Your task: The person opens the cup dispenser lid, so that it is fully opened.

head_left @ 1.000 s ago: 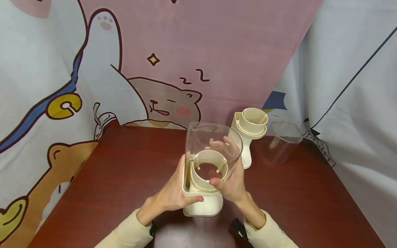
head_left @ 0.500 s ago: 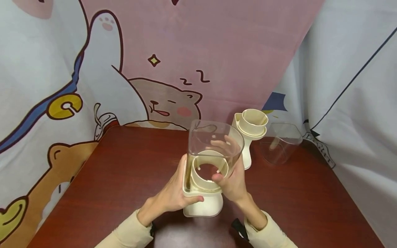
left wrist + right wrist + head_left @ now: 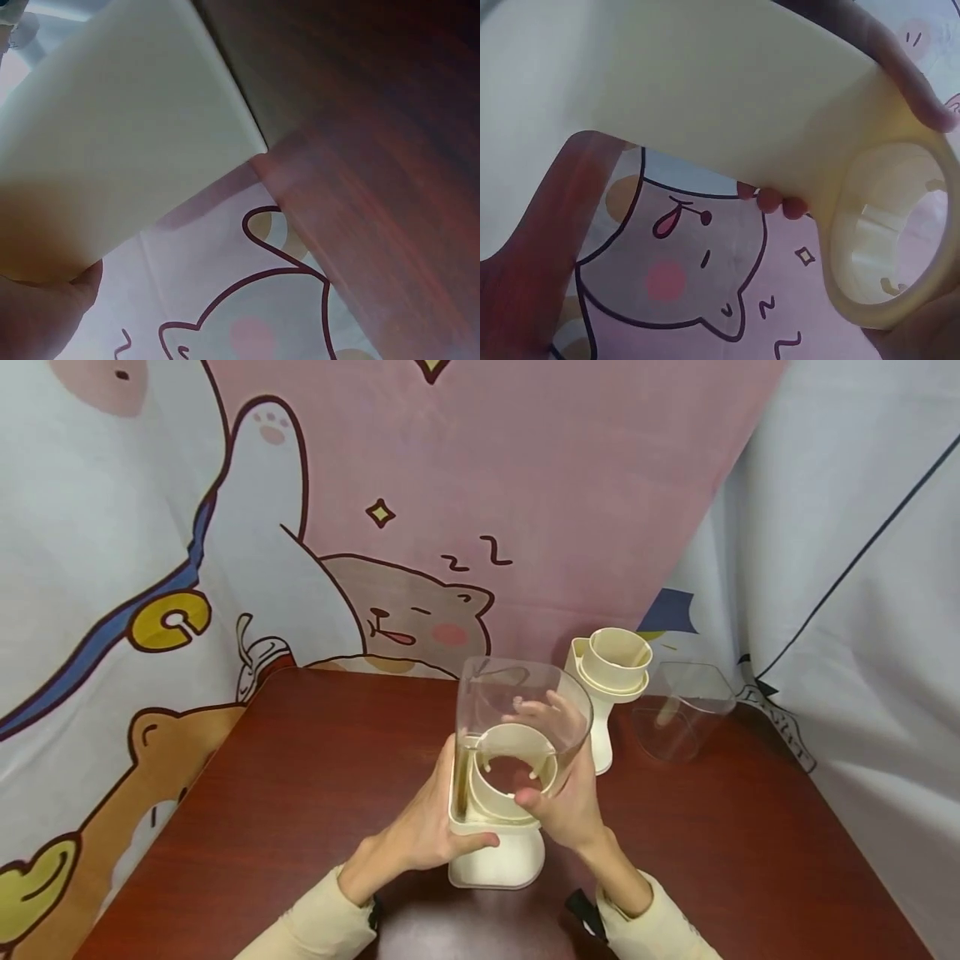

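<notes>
At the middle of the table, in the head view, both hands hold a cream plastic stand [image 3: 497, 860] with a wide ring [image 3: 517, 739] and a clear, open-topped plastic container [image 3: 521, 681] over it. My left hand [image 3: 427, 818] grips the stand's left side, thumb across its front. On the right, my right hand [image 3: 570, 802] grips the clear container, its thumb in front and its fingers showing through the clear wall behind. In the right wrist view the stand's underside [image 3: 705, 82] fills the top, its round opening at the right. The left wrist view shows the stand's flat cream side [image 3: 112, 127].
Behind the hands at the back right stands a second cream stand [image 3: 617, 664] with a ring on top. Next to it is another clear container [image 3: 686, 706]. The dark red-brown table [image 3: 322, 760] meets a printed cartoon curtain [image 3: 600, 485] at the back.
The hands, stand and container keep the same hold. The whole head view has shifted slightly, with everything a little farther right and lower.
</notes>
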Motion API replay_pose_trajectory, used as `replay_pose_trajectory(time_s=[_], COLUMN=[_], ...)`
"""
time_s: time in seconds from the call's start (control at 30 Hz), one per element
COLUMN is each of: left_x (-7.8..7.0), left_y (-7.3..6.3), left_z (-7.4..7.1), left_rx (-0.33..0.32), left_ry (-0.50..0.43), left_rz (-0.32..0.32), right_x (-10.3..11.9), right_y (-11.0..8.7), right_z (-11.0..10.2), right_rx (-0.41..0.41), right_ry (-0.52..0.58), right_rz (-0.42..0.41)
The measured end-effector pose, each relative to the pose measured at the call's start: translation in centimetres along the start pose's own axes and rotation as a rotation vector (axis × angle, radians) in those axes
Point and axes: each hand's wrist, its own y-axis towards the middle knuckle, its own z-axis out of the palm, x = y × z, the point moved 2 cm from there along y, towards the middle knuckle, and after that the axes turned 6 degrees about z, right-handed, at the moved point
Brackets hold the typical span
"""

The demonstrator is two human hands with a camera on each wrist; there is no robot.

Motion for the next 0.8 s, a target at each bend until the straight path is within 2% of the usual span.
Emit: replay_pose_trajectory(time_s=[0.1,0.2,0.33,0.53,0.63,0.8], left_x=[-0.2,-0.3,-0.4,-0.4,-0.5,-0.6], left_y=[-0.1,-0.1,0.3,0.5,0.4,0.2], left_z=[0.1,0.2,0.2,0.4,0.5,0.1], left_rx=[0.002,-0.003,-0.017,-0.007,-0.001,-0.010], left_ry=[0.041,0.056,0.017,-0.010,-0.001,0.020], left_rz=[-0.023,-0.020,0.009,-0.016,-0.011,-0.013], right_x=[0.1,0.3,0.5,1.2,1.2,0.7], right_y=[0.2,0.2,0.2,0.8,2.2,5.2], right_z=[-0.3,-0.4,-0.4,-1.4,-2.2,-2.7], right_rx=[-0.040,-0.045,-0.009,0.068,0.175,0.503], right_ry=[-0.039,-0.050,-0.044,-0.029,0.079,0.265], right_rz=[0.061,0.098,0.114,0.145,0.126,0.151])
